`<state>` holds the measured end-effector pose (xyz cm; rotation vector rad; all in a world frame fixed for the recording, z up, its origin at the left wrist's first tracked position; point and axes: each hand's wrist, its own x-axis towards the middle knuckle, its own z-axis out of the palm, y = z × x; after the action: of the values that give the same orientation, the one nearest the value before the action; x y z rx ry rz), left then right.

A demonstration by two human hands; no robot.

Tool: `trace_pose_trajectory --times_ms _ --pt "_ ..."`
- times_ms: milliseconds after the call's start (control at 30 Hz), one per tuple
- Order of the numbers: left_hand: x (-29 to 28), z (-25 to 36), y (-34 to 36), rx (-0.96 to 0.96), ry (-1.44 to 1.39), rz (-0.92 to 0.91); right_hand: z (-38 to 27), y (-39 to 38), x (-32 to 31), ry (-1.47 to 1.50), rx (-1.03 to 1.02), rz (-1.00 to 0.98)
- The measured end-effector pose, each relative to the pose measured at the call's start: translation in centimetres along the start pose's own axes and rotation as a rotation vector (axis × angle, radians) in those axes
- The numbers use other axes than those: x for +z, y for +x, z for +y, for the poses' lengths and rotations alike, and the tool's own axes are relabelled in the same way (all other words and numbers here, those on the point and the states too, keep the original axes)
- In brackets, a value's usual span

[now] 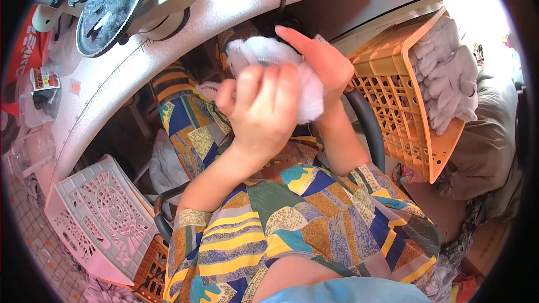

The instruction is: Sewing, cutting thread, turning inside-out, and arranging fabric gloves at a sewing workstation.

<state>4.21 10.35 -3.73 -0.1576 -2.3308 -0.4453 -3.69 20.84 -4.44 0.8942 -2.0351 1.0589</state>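
Note:
A white, fuzzy knit glove point(311, 92) is bunched up between my hands in front of my chest. My left hand point(261, 106) is closed on its near side, with the fingers curled into the fabric. On the right, my right hand point(331, 70) holds it from the far side, one digit stretched out up and to the left above the cloth. The fabric hides the other fingers of that hand. A narrow, finger-like end of the glove sticks out left of my left hand.
An orange crate point(387, 101) at the right is tilted, with several light grey gloves point(443, 73) in it. At the left are a pale plastic basket point(106, 213) and a curved white worktable point(219, 8). A machine with a round dish point(112, 11) stands on the table.

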Motion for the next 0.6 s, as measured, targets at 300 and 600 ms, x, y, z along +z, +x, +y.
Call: trace_pose_trajectory --times_ms 300,600 --pt "0.0 1.6 -1.1 0.065 0.089 0.090 0.4 1.1 0.3 0.203 0.022 0.017" --pt "0.1 -1.9 -0.2 0.051 0.059 0.253 -0.9 0.6 0.2 0.097 -0.132 0.072"
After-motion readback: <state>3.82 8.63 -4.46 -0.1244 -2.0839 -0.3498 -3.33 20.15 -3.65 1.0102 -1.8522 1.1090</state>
